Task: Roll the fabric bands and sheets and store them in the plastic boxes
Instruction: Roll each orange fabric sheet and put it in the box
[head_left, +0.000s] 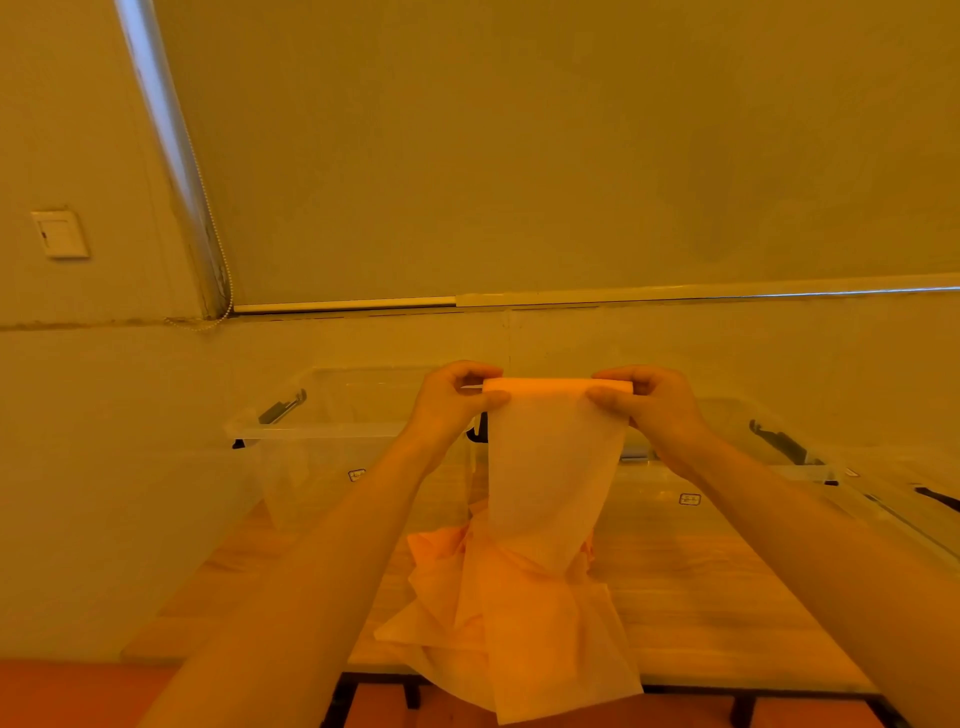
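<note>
A thin orange fabric band hangs in the air in front of me, its top end wound into a small roll. My left hand pinches the roll's left end and my right hand pinches its right end. The band drops to a crumpled heap of the same fabric on the wooden table, and its tail spills over the near edge. Two clear plastic boxes stand behind: one on the left, one on the right.
The boxes have black latch clips at their ends. A third clear box edge shows at far right. Behind the table rises a wall with a roller blind and a wall switch. The floor below looks orange.
</note>
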